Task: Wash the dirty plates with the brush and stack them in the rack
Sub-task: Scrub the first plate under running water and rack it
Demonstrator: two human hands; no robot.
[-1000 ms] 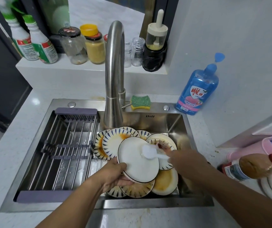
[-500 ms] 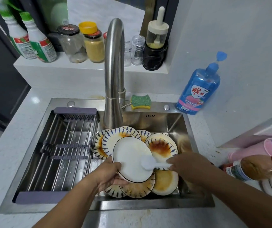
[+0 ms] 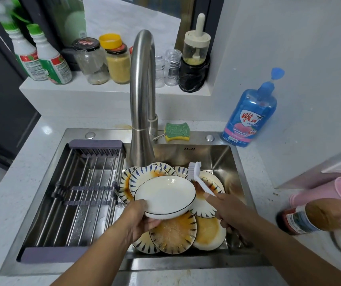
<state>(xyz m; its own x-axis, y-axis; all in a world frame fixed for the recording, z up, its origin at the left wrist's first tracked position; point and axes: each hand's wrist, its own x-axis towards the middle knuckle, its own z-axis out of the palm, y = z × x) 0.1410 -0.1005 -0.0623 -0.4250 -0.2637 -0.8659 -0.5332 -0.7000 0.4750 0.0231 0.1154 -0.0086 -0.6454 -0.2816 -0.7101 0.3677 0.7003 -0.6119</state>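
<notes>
The left hand (image 3: 139,216) grips the white plate (image 3: 164,196) by its near rim, tilted over the sink (image 3: 223,159). The right hand (image 3: 230,211) holds the brush (image 3: 199,178) just beside its far edge.

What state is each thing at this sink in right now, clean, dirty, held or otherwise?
White plate: looks clean, tilted, held by the left hand.
Brush: gripped by the right hand, bristle head raised.
Piled plates: dirty, orange-stained, in the sink.
Rack: lying across the sink's left side.
Tap: no water seen running.
Soap bottle: upright.

Sink (image 3: 223,162) w/ dirty plates (image 3: 173,234), rack (image 3: 79,195)
</notes>
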